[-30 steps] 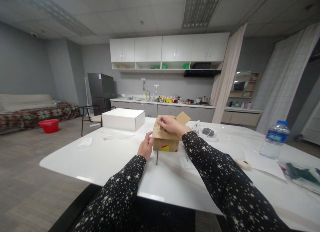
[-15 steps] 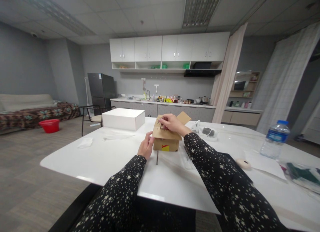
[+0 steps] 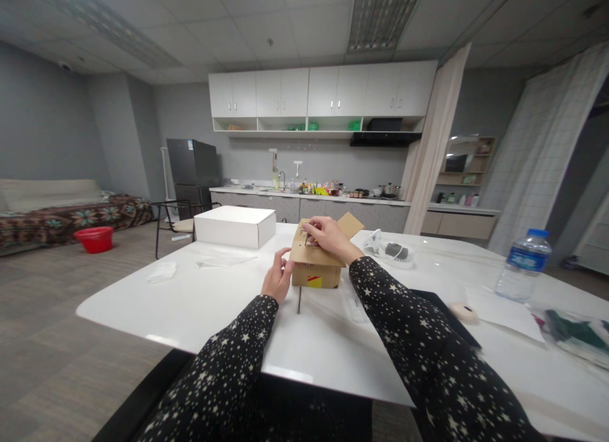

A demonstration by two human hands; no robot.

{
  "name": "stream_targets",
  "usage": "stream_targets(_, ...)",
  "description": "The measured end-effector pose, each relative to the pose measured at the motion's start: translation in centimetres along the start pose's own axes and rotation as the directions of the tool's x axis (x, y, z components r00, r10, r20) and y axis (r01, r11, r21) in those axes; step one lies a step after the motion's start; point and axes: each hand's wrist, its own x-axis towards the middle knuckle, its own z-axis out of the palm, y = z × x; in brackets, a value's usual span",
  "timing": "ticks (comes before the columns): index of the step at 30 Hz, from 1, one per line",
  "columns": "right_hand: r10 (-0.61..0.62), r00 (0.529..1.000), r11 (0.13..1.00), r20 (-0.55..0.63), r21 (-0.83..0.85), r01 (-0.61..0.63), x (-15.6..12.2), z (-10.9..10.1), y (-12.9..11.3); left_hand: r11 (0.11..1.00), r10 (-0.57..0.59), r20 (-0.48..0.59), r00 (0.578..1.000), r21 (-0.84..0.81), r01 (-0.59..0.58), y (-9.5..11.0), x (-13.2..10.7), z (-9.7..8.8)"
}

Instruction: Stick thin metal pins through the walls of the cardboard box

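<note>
A cardboard box (image 3: 318,257) stands on the white table before me, with small holes in its brown top and a red and yellow mark on its near side. My right hand (image 3: 328,234) is over the top, its fingertips pinched around a thin nail-like piece (image 3: 306,241), mostly hidden by the fingers. At the box's left edge is my left hand (image 3: 277,278), fingers apart, its tips touching or very near the cardboard. A long thin metal rod with a small head (image 3: 299,300) lies on the table just in front of the box.
Behind to the left is a white box (image 3: 233,227). White crumpled tissue (image 3: 162,272) lies at left. On the right are a water bottle (image 3: 522,264), a dark tray (image 3: 464,328) partly under my sleeve, a beige round object (image 3: 463,312), and a white corded device (image 3: 396,252).
My right forearm has shifted slightly, uncovering more of the dark tray. The right fingers have turned a little over the same spot; the left hand and box have hardly moved.
</note>
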Motion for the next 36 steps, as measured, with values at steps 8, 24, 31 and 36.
stream_targets(8,-0.006,1.000,1.000,-0.004,0.028,0.006,0.0,0.0,0.3,0.994,0.097,-0.062,0.993,0.055,-0.094,0.3,0.1,-0.1)
stream_targets(24,0.062,0.998,0.987,-0.026,0.153,-0.058,-0.2,-0.3,-0.9,0.997,0.068,-0.052,0.996,0.032,-0.067,0.5,0.1,-0.3)
stream_targets(31,-0.169,0.959,0.985,-0.228,0.007,0.175,-2.7,-0.2,-2.1,0.999,0.054,-0.048,0.997,0.005,-0.054,0.2,0.2,-0.2)
stream_targets(36,-0.221,0.943,0.973,-0.249,-0.115,0.198,-6.2,0.3,-2.5,0.999,0.046,-0.035,0.998,-0.019,-0.047,0.4,0.1,-0.6)
